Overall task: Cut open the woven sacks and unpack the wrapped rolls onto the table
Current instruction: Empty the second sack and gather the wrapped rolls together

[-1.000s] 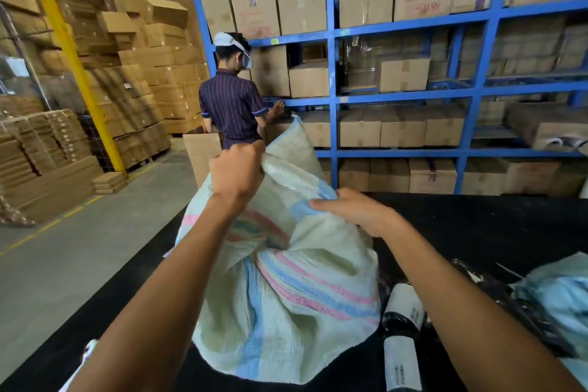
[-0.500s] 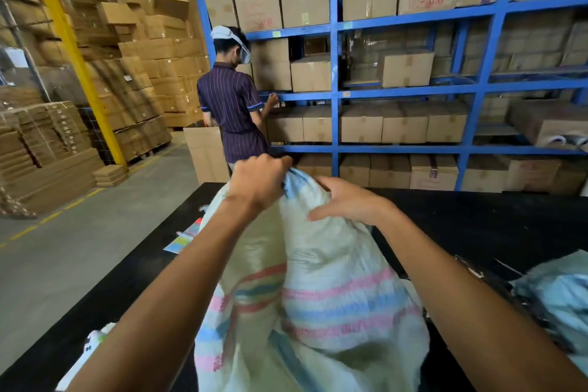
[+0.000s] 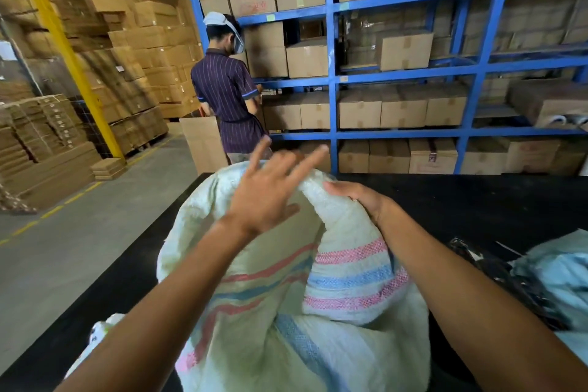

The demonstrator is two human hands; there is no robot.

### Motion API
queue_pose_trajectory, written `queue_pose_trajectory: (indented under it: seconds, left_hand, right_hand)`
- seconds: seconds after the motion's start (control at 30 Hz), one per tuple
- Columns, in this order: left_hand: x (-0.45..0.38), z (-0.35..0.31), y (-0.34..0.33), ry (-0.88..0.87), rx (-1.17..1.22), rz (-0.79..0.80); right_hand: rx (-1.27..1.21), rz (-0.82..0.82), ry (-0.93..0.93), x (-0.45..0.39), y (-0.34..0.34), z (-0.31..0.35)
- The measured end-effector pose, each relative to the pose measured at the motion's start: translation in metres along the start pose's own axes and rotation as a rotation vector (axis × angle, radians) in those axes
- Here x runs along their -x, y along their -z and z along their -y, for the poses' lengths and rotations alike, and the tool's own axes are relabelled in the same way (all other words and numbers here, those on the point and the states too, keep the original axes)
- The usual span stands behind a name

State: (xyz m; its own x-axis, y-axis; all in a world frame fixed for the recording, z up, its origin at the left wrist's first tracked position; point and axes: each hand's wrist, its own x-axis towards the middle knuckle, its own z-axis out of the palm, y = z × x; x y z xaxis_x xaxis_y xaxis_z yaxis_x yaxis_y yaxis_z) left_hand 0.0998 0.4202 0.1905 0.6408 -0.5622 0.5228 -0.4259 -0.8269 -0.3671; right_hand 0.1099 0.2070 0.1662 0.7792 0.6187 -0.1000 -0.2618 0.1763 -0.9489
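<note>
The left hand (image 3: 270,197) has let go, its grip now spread open above the pale striped woven sack (image 3: 318,296), while the right hand (image 3: 359,197) keeps its grip on the fold at twelve o'clock, so the sack seems emptied onto the black table (image 3: 477,200).

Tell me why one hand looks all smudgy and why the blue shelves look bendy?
In the head view, the left hand is smeared by motion blur, its spread fingers soft-edged above the woven sack; the right hand, gripping the sack's top, looks sharper. The blue shelves lean and curve because the wide-angle lens bends lines near the edges.
</note>
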Motion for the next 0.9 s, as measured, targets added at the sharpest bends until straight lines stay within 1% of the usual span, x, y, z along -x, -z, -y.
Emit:
queue_pose_trajectory:
  seconds: [0.03, 0.07, 0.1, 0.2, 0.27, 0.3, 0.33, 0.37, 0.4, 0.43, 0.47, 0.5, 0.53, 0.57, 0.6, 0.63, 0.7, 0.73, 0.77, 0.8, 0.83, 0.87, 0.9]
  left_hand:
    - [0.000, -0.009, 0.000, -0.033, 0.022, 0.038]
    - [-0.001, -0.012, 0.001, 0.004, 0.041, 0.097]
    - [-0.006, -0.007, 0.005, 0.094, 0.046, 0.142]
    - [-0.015, 0.018, 0.017, 0.324, 0.012, 0.122]
    - [-0.021, 0.036, 0.023, 0.432, 0.051, 0.044]
    - [-0.023, 0.044, 0.026, 0.476, 0.104, -0.001]
    - [-0.024, 0.054, 0.027, 0.504, 0.144, -0.030]
    - [-0.023, 0.064, 0.027, 0.522, 0.160, -0.034]
    - [-0.021, 0.074, 0.024, 0.537, 0.151, -0.004]
    - [-0.019, 0.083, 0.023, 0.542, 0.116, 0.060]
    - [-0.014, 0.091, 0.019, 0.534, 0.053, 0.160]
    - [-0.009, 0.095, 0.014, 0.508, -0.015, 0.258]
    - [-0.002, 0.097, 0.009, 0.473, -0.055, 0.322]
    - [0.002, 0.093, 0.005, 0.419, -0.043, 0.326]
    - [0.004, 0.080, 0.007, 0.345, 0.025, 0.264]
    - [0.004, 0.062, 0.010, 0.240, 0.099, 0.166]
    - [0.003, 0.020, 0.007, 0.030, 0.137, 0.013]
    - [0.002, 0.002, 0.005, -0.046, 0.123, 0.007]
    - [-0.002, -0.006, 0.004, -0.080, 0.088, 0.051]
    - [-0.005, -0.007, 0.002, -0.052, 0.048, 0.118]
    - [-0.010, -0.002, 0.001, 0.009, 0.001, 0.147]
    - [-0.014, 0.004, 0.002, 0.075, -0.034, 0.151]
    - [-0.019, 0.009, 0.004, 0.139, -0.045, 0.166]
  right_hand:
    - [0.046, -0.018, -0.006, -0.003, -0.005, 0.003]
    - [0.111, -0.043, -0.013, -0.006, -0.008, 0.005]
    - [0.212, -0.068, -0.017, -0.008, -0.010, 0.007]
    - [0.522, -0.027, -0.063, -0.007, -0.006, 0.004]
    - [0.654, 0.001, -0.139, -0.003, -0.001, -0.009]
    - [0.671, -0.019, -0.154, -0.002, 0.002, -0.018]
    - [0.629, -0.063, -0.151, -0.002, 0.005, -0.027]
    - [0.505, -0.120, -0.141, 0.000, 0.004, -0.034]
    - [0.335, -0.168, -0.123, 0.001, 0.003, -0.039]
    - [0.177, -0.213, -0.092, 0.001, 0.002, -0.039]
    - [0.023, -0.222, -0.038, 0.001, 0.003, -0.036]
    - [-0.072, -0.238, 0.036, 0.002, 0.005, -0.031]
    - [-0.118, -0.274, 0.083, 0.001, 0.004, -0.025]
    - [-0.076, -0.320, 0.102, 0.002, 0.002, -0.018]
    - [0.004, -0.390, 0.105, 0.002, -0.001, -0.011]
    - [0.086, -0.434, 0.113, 0.002, -0.003, -0.007]
    - [0.165, -0.420, 0.104, -0.005, -0.004, -0.001]
    - [0.189, -0.371, 0.079, -0.009, -0.002, 0.002]
    - [0.230, -0.328, 0.023, -0.011, -0.003, 0.006]
    - [0.293, -0.293, -0.053, -0.012, -0.005, 0.009]
    - [0.400, -0.282, -0.114, -0.013, -0.002, 0.012]
    - [0.546, -0.296, -0.148, -0.012, 0.000, 0.017]
    - [0.664, -0.334, -0.138, -0.008, 0.001, 0.023]
